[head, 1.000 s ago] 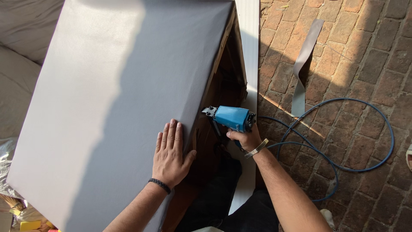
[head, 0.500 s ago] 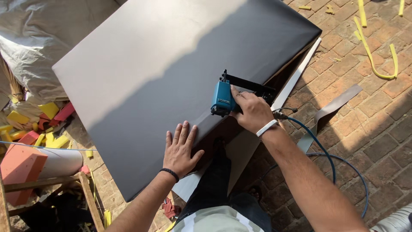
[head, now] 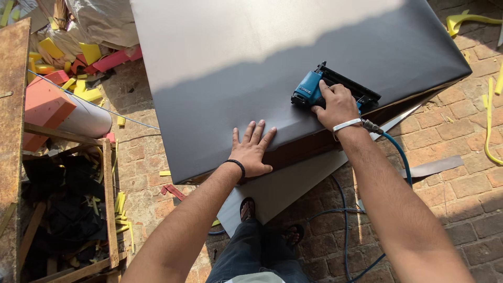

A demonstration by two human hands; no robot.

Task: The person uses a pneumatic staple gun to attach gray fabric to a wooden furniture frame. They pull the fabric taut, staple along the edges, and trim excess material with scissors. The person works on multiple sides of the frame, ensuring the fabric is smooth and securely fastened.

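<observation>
- Outdoor brick floor, half sun, half shade.
- Left side cluttered: yellow foam scraps, pink foam block on a grey roll, wooden crate with dark cloth inside.
- More yellow strips on the bricks at right; grey offcut lies by the hose.
- Panel: large, covered in smooth grey sheet, tilted, near edge over the person's feet. Wood frame shows under the near edge; loose grey sheet hangs below it.
- Stapler: blue body, black magazine, sits on the panel near its lower right edge. Blue hose runs from its rear down to the floor.
- Right hand: grip wrapped around the stapler handle, white band at wrist.
- Left hand: flat, fingers spread, pressing the sheet at the panel's near edge, just left of the stapler; holds nothing. Black band at wrist.
</observation>
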